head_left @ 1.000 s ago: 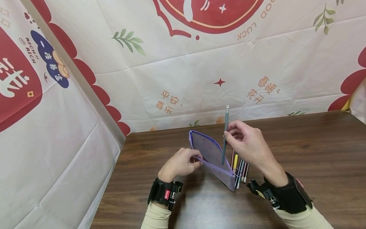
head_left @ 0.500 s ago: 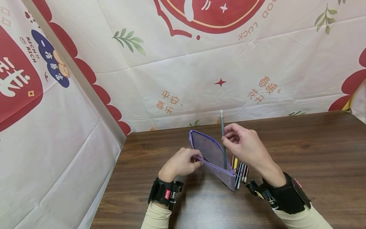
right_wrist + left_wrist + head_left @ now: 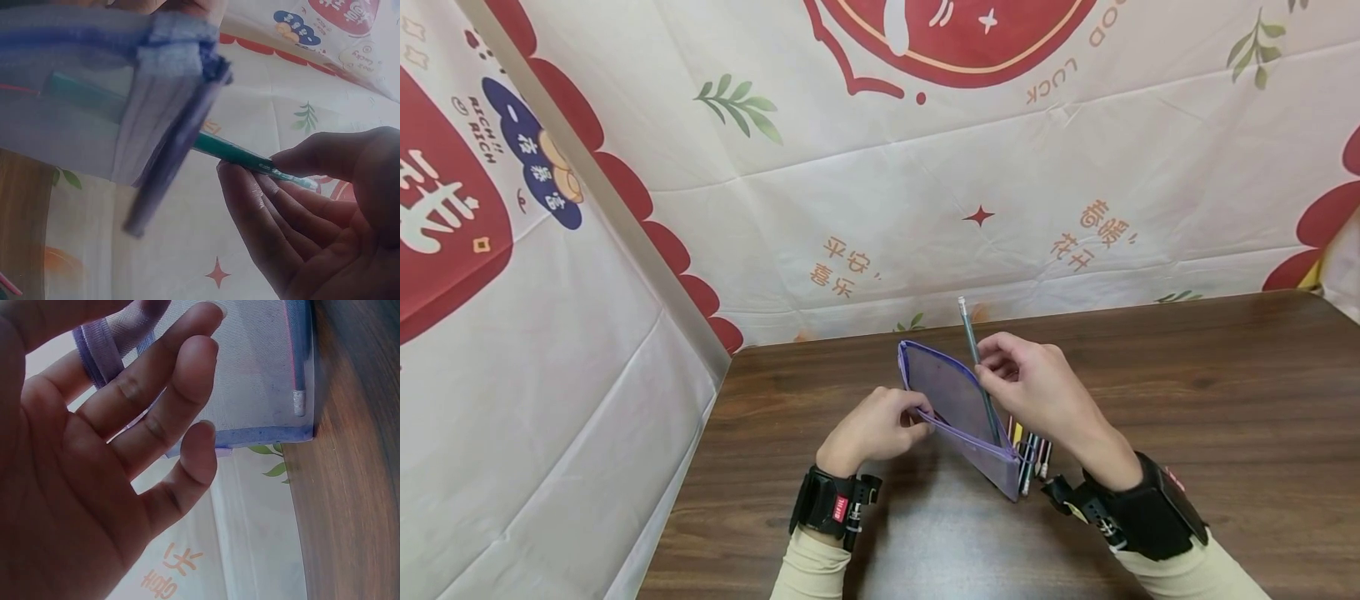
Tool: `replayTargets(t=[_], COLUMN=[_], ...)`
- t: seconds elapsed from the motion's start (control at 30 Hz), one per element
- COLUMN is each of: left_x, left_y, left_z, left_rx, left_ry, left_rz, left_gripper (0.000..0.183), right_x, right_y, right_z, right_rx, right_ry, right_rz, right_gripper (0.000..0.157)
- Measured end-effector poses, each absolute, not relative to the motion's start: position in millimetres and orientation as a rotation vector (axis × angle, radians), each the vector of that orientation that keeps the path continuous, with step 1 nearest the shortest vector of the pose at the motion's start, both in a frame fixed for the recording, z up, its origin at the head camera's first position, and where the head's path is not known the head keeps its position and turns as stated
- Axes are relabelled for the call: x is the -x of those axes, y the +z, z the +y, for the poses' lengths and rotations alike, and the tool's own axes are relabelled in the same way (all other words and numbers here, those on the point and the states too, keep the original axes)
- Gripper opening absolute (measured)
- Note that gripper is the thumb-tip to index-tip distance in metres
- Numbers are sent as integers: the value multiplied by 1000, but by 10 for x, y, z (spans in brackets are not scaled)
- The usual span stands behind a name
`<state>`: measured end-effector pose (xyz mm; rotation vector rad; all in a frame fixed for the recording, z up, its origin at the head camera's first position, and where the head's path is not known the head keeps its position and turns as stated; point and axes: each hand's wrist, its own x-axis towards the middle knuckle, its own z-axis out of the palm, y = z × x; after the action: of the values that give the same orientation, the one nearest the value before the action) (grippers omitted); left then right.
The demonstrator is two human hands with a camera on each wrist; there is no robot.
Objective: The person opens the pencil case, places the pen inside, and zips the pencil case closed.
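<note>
A purple mesh zip pouch [image 3: 988, 463] stands on the table with its mouth gaping. My left hand [image 3: 874, 429] pinches its near rim between thumb and fingers. Between the thumb and fingertips of my right hand [image 3: 1037, 383] is a teal pencil [image 3: 967, 325], eraser end up and leaning left, its lower part inside the pouch. The right wrist view shows the teal pencil [image 3: 231, 151] passing behind the zip edge, with its lower length seen through the mesh. Another pencil [image 3: 299, 394] with a pale end shows at the pouch in the left wrist view.
Several pencils [image 3: 1028, 468] lie on the brown wooden table [image 3: 1210, 417] just right of the pouch, partly hidden behind it. A printed white cloth [image 3: 895, 200] hangs along the table's far edge, and another cloth-covered panel [image 3: 587, 375] stands at the left.
My right hand has moved left and down, lowering the pencil into the pouch's mouth. The pencil has gone from nearly upright to leaning left. My left hand stays on the rim.
</note>
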<state>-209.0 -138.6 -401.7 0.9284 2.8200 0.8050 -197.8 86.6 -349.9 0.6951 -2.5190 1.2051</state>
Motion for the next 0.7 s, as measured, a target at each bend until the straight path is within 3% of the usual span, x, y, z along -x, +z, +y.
replayTargets(t=[0.7], left_x=[2093], left_y=[-4030], left_z=[-1394], left_rx=[-942], left_ry=[794], left_rz=[2825], left_gripper=[8], right_x=[1985], right_y=[-3555], right_z=[832], right_rx=[-656], right_ry=[1169], right_rz=[-2606], right_gripper=[12])
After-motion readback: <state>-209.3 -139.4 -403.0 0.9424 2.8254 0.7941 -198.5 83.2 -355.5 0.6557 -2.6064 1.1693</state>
